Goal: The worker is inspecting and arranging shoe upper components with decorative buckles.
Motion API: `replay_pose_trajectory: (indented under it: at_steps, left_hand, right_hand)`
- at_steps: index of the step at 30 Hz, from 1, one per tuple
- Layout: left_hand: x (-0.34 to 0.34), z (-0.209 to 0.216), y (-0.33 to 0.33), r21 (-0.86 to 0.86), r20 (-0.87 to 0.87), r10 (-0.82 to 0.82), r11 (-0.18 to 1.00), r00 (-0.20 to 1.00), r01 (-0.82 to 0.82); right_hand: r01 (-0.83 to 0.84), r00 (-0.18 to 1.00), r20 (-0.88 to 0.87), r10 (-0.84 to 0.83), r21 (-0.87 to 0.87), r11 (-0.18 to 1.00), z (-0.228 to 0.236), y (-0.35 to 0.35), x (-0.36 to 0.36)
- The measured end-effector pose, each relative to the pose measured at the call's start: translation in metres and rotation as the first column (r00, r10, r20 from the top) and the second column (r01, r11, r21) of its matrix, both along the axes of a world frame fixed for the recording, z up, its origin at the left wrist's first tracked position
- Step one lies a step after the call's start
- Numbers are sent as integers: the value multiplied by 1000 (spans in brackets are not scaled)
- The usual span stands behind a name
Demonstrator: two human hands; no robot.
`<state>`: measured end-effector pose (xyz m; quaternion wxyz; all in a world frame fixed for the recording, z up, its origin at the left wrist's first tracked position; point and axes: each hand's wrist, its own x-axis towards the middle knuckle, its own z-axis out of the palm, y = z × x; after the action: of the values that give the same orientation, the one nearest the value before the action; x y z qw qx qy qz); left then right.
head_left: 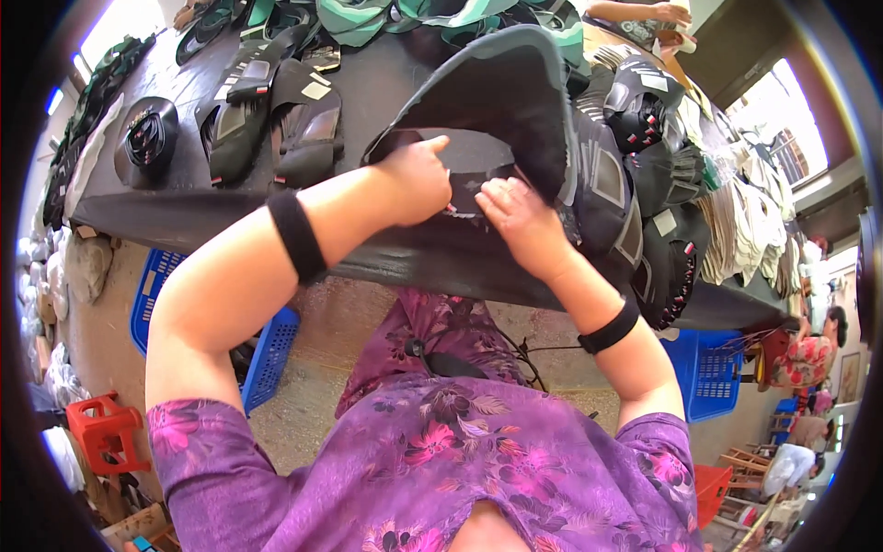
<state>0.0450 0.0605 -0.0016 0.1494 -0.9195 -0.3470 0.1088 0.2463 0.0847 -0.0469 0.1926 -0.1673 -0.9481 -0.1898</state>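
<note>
Between my hands a large curved black shoe upper point(492, 87) with a grey edge stands up off the dark work table point(212, 216). My left hand point(418, 181) is curled closed at its left lower end, the thumb lying along the top. Opposite it, my right hand point(520, 213) has its fingers pressed together on the lower right part of the upper. What lies inside the left fist is mostly hidden. A small red and white tag shows beside the left fingers.
Several black shoe uppers point(308, 124) lie left, near a coiled black bundle point(147, 143). Green pieces point(368, 18) are heaped at the far side. More uppers point(602, 175) and pale stacked pieces point(745, 225) crowd the right. Blue baskets point(271, 359) and a red stool point(104, 432) stand below.
</note>
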Motion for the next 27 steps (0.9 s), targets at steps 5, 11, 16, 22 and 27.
replay_pose_trajectory:
  at_steps: [5,11,16,22,27]
  left_hand:
    - [35,7,-28,53,-380,170,985,909,-162]
    - [5,-28,-11,249,-22,21,968,1000,-15]
    - [-12,-14,-4,210,235,-76,977,969,25]
    - [-42,5,-7,168,680,-224,974,698,149]
    - [-79,35,-31,226,929,-144,950,341,-215]
  right_hand:
    - [4,996,-82,-20,-191,982,-3,-3,-20]
    - [-13,974,-216,-70,-359,933,2,-19,6]
    - [-127,915,-401,-51,-405,905,6,-41,24]
    - [-142,851,-521,-72,-359,923,17,-38,27]
    - [-106,880,-455,-134,-464,880,8,-48,30]
